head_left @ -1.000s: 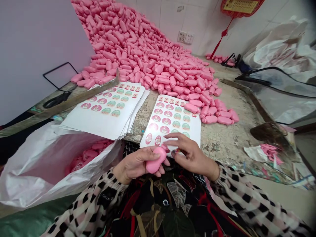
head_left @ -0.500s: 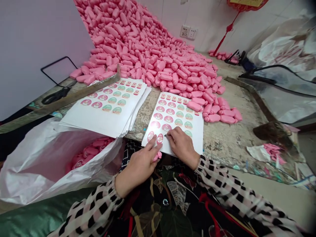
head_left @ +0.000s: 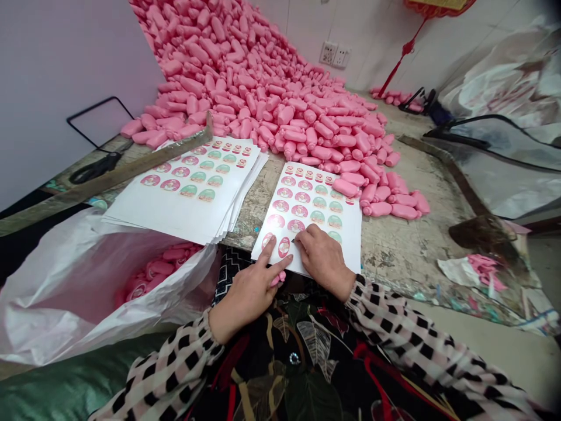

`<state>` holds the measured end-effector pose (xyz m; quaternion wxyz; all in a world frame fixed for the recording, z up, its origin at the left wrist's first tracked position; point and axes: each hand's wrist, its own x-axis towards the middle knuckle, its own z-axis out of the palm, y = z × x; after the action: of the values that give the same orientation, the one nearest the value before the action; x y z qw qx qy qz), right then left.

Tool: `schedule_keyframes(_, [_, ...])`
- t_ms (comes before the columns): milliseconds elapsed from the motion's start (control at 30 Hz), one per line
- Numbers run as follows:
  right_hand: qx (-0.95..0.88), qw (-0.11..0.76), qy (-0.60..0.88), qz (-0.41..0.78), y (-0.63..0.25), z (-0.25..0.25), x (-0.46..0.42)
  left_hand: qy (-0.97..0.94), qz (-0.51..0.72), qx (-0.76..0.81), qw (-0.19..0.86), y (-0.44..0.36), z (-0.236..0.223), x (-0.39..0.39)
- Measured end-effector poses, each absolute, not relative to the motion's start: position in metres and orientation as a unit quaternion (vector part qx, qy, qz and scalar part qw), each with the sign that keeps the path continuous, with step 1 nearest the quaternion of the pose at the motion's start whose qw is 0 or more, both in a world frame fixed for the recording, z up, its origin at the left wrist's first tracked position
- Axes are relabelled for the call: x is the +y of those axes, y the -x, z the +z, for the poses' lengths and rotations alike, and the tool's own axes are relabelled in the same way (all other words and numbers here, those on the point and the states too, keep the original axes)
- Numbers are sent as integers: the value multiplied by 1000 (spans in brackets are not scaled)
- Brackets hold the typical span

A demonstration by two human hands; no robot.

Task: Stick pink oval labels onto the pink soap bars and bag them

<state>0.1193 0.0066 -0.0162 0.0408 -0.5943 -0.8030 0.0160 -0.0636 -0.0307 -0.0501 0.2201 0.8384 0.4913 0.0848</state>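
- The left hand [head_left: 249,292] lies at the near edge of the bench, index and middle fingers stretched flat onto the sticker sheet [head_left: 346,240], either side of an oval sticker [head_left: 283,247]; the remaining fingers curl around a small pink bottle [head_left: 277,279], only a sliver of which shows under the palm.
- The right hand [head_left: 322,257] rests knuckles-up on the same sheet just beside the left, fingers bent and their tips pressed to the paper near a round sticker; whether it pinches anything I cannot tell.
- The sheet is glossy white paper, set with rows of round and oval labels in pink and green, its lower rows partly bare.
- To the left lies a stack of sticker sheets [head_left: 175,213], fanned at its edges, with a long flat metal bar [head_left: 109,178] across its far corner and black scissors [head_left: 92,168] beyond.
- The bench [head_left: 394,248] is worn, mottled and scuffed.
- A big heap of pink bottles [head_left: 263,93], smooth, rounded and matt, banks up against the wall and spills down to touch the sheet's far corner.
- Lower left, a crinkled white plastic bag [head_left: 65,292] gapes open, holding more pink bottles, some showing labels.
- Both sleeves are checked black, white and pink.
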Motion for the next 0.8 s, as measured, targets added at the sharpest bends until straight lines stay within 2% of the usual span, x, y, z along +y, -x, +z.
schedule_keyframes(300, [-812,40,581,47,-123,-13,10,-846,108,483,198,64,-60,-30])
schedule_keyframes(667, [-743,172,632,136,-116,-33,-7,-856,115,474,168,62,-68,-29])
schedule_keyframes(800, [-715,174,658,159,-110,-33,-7,-857,107,480,156,60,-69,-29])
